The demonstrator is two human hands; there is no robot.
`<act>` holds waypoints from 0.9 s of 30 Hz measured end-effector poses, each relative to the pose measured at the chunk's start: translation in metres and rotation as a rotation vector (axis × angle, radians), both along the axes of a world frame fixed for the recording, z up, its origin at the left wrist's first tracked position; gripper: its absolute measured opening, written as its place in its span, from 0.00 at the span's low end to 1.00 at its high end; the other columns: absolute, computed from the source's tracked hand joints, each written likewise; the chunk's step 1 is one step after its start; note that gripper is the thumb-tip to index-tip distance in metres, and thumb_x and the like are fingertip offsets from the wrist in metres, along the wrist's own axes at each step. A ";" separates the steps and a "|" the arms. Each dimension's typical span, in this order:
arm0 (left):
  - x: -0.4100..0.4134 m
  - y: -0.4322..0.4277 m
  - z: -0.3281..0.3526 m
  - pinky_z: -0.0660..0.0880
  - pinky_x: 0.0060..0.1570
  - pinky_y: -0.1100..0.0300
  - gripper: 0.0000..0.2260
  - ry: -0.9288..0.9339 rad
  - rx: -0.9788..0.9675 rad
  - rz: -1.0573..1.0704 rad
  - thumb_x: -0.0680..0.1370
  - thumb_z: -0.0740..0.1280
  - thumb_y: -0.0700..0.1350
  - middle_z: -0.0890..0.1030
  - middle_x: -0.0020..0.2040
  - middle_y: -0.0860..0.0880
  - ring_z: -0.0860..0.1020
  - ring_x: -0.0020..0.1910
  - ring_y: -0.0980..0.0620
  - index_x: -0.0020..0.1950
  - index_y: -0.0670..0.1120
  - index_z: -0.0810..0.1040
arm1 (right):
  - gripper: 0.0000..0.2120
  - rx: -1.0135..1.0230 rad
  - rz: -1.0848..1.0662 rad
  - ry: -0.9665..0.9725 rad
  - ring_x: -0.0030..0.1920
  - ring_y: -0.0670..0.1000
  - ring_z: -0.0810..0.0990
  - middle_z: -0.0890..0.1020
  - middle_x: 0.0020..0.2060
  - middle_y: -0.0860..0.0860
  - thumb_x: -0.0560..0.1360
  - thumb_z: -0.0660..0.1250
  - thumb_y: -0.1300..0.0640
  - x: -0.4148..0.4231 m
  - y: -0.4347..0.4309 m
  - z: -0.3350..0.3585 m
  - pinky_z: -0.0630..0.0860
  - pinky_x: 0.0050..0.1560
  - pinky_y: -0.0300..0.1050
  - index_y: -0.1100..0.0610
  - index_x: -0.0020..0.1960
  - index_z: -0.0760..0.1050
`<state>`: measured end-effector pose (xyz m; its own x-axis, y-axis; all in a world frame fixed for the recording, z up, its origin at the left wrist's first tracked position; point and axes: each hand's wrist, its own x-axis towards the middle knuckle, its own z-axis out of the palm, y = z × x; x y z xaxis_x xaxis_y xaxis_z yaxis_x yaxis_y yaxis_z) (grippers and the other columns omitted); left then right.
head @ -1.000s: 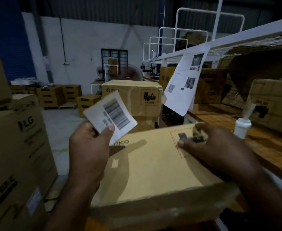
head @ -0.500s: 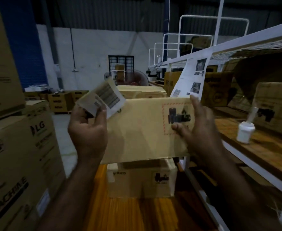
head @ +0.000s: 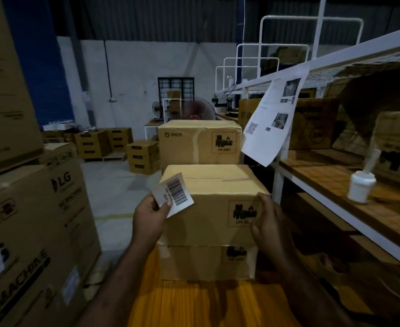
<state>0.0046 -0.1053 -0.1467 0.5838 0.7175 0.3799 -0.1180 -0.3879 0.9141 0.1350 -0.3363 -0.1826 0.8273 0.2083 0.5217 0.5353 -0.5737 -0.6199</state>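
A brown cardboard box (head: 208, 204) sits on top of a second box (head: 206, 263) on a wooden pallet (head: 194, 303). My left hand (head: 150, 218) pinches a white barcode label (head: 174, 193) at the upper box's left front edge. My right hand (head: 268, 220) rests with straight fingers against that box's right front corner, partly covering its printed hazard mark.
A PICO box (head: 199, 142) stands behind the stack. Large LG cartons (head: 33, 232) rise on the left. A white metal rack (head: 350, 204) with a wooden shelf is on the right, holding a white glue bottle (head: 360, 187), boxes and a hanging paper sheet (head: 272, 123).
The box was tilted up in front of me and has come down onto the lower box. My right hand slid from its face to its right corner; the label stayed in my left hand.
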 end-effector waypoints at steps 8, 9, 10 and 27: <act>-0.022 -0.011 0.003 0.81 0.46 0.59 0.10 0.007 0.035 -0.079 0.77 0.70 0.38 0.83 0.49 0.51 0.82 0.51 0.52 0.56 0.48 0.78 | 0.21 0.117 0.058 -0.051 0.61 0.49 0.75 0.73 0.63 0.48 0.76 0.68 0.48 -0.048 0.021 0.020 0.79 0.54 0.50 0.47 0.67 0.70; -0.028 -0.015 0.002 0.81 0.44 0.63 0.10 0.020 0.042 -0.118 0.77 0.70 0.37 0.83 0.49 0.52 0.82 0.50 0.54 0.56 0.47 0.78 | 0.19 0.199 0.159 -0.005 0.59 0.47 0.76 0.75 0.60 0.46 0.76 0.68 0.48 -0.058 0.025 0.025 0.79 0.53 0.47 0.47 0.65 0.71; -0.035 -0.020 0.000 0.81 0.43 0.64 0.11 0.047 0.046 -0.157 0.77 0.70 0.37 0.83 0.50 0.53 0.82 0.50 0.55 0.57 0.48 0.78 | 0.18 0.245 0.246 0.034 0.58 0.45 0.76 0.75 0.58 0.44 0.76 0.68 0.48 -0.066 0.030 0.030 0.78 0.52 0.44 0.46 0.65 0.72; -0.185 -0.037 -0.029 0.81 0.39 0.64 0.14 0.032 -0.321 0.213 0.75 0.70 0.31 0.83 0.50 0.46 0.84 0.43 0.55 0.59 0.40 0.77 | 0.08 0.298 0.937 0.400 0.44 0.41 0.83 0.85 0.43 0.44 0.76 0.70 0.61 -0.138 0.106 0.014 0.78 0.42 0.36 0.47 0.46 0.82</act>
